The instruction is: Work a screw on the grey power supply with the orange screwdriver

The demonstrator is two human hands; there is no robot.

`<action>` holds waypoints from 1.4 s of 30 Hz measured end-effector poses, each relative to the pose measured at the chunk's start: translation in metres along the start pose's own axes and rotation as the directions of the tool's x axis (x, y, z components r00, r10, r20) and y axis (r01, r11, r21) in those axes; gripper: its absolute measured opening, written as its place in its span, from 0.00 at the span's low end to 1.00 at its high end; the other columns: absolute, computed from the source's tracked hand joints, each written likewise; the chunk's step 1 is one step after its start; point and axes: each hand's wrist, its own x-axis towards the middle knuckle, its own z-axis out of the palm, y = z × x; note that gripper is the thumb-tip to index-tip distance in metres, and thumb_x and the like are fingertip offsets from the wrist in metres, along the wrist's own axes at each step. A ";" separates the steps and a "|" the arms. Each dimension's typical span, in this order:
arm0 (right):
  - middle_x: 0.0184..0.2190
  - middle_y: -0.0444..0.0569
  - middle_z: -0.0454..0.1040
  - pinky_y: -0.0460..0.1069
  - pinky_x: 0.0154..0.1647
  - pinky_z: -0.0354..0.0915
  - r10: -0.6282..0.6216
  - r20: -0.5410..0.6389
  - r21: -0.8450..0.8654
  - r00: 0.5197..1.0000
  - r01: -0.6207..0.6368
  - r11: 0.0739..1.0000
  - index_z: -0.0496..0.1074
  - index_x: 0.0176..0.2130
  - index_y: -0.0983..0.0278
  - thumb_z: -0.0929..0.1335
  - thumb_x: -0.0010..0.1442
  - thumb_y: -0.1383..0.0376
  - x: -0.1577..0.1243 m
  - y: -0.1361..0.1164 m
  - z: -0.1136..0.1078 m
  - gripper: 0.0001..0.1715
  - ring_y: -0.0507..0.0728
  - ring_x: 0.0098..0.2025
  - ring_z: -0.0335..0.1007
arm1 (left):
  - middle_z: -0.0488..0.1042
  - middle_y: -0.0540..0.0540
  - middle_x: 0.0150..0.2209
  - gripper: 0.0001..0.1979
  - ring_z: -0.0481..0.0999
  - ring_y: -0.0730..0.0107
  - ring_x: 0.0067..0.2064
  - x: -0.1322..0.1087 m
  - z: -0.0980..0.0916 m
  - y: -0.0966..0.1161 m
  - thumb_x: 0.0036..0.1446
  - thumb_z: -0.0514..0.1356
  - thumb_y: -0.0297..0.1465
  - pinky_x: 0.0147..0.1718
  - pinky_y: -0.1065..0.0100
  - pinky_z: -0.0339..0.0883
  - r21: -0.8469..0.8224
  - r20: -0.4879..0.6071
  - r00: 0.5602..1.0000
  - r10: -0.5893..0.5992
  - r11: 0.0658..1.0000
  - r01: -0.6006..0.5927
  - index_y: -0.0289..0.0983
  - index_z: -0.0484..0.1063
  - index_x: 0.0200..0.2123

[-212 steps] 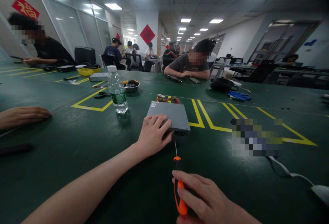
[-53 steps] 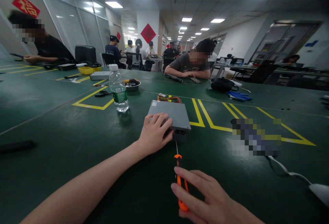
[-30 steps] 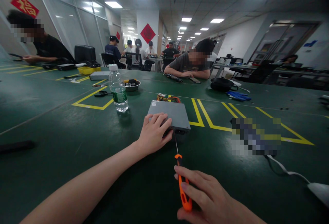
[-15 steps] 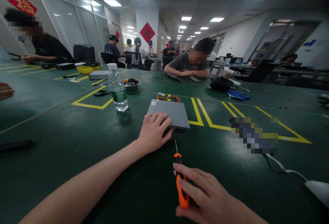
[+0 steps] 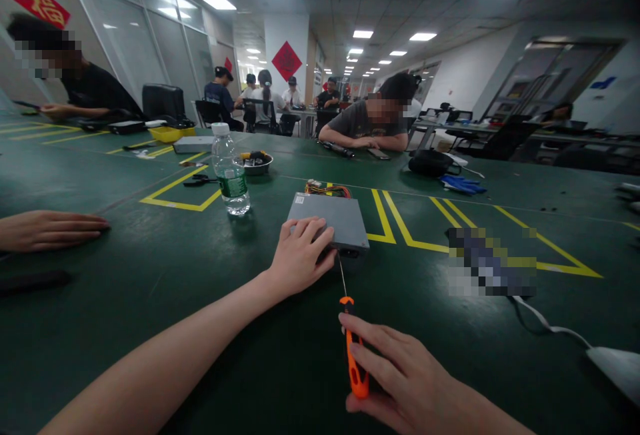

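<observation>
A grey metal computer power supply (image 5: 333, 220) lies on the green table with its bundle of coloured cables (image 5: 330, 188) at the far side. My left hand (image 5: 303, 252) grips its near left corner, fingers on top and thumb along the near face. Between the fingers and thumb of my right hand (image 5: 395, 368) is an orange and black screwdriver (image 5: 356, 362). Its thin shaft points away from me, the tip at the near face of the power supply beside my left thumb. Whether the tip sits in a screw I cannot tell.
A clear water bottle (image 5: 231, 172) stands left of the power supply, before a metal bowl (image 5: 257, 163). Another person's hand (image 5: 55, 230) lies flat at the left. Blue gloves (image 5: 463, 184) and a black case (image 5: 431, 163) are at the right. A person (image 5: 367, 122) leans on the table opposite.
The screwdriver handle has turned in my right hand, and the fingers have shifted slightly. Another person's hand has come further in from the left onto the table. My left hand stays put.
</observation>
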 end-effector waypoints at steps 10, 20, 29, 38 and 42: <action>0.48 0.63 0.70 0.50 0.41 0.70 -0.047 -0.086 -0.023 0.995 0.045 0.999 0.64 0.48 0.68 0.56 0.67 0.57 0.009 -0.001 0.002 0.20 0.57 0.44 0.72 | 0.69 0.43 0.50 0.15 0.64 0.57 0.52 0.000 0.002 0.000 0.58 0.52 0.37 0.48 0.54 0.52 0.009 -0.006 1.000 -0.010 1.000 0.010 0.40 0.67 0.47; 0.49 0.64 0.70 0.51 0.45 0.69 -0.037 -0.129 -0.035 0.991 0.033 0.999 0.62 0.50 0.71 0.58 0.66 0.57 0.004 0.001 0.004 0.22 0.58 0.47 0.70 | 0.69 0.42 0.50 0.14 0.64 0.57 0.53 -0.001 0.002 0.000 0.58 0.52 0.36 0.48 0.55 0.52 0.003 -0.015 1.000 -0.006 1.000 0.006 0.40 0.67 0.46; 0.51 0.59 0.68 0.50 0.46 0.68 -0.130 -0.056 -0.172 0.990 0.119 0.978 0.66 0.51 0.68 0.61 0.64 0.58 -0.026 0.011 -0.011 0.21 0.58 0.48 0.70 | 0.69 0.42 0.50 0.15 0.64 0.56 0.52 0.000 0.000 0.000 0.58 0.52 0.37 0.47 0.55 0.53 -0.004 -0.003 1.000 0.005 1.000 -0.005 0.39 0.67 0.47; 0.51 0.59 0.69 0.50 0.44 0.69 -0.087 -0.088 -0.194 0.992 0.068 0.979 0.67 0.51 0.67 0.62 0.63 0.57 -0.026 0.014 -0.011 0.21 0.58 0.48 0.69 | 0.69 0.42 0.50 0.15 0.64 0.57 0.53 0.000 -0.001 0.000 0.58 0.52 0.37 0.48 0.55 0.53 -0.003 0.008 1.000 0.007 1.000 -0.007 0.39 0.67 0.47; 0.51 0.58 0.69 0.49 0.44 0.69 -0.074 -0.109 -0.174 0.991 0.054 0.983 0.67 0.51 0.66 0.62 0.63 0.58 -0.025 0.014 -0.009 0.20 0.58 0.47 0.70 | 0.69 0.42 0.49 0.15 0.64 0.56 0.53 0.000 0.000 0.000 0.58 0.52 0.36 0.48 0.55 0.53 -0.002 -0.002 1.000 0.008 1.000 -0.008 0.40 0.67 0.47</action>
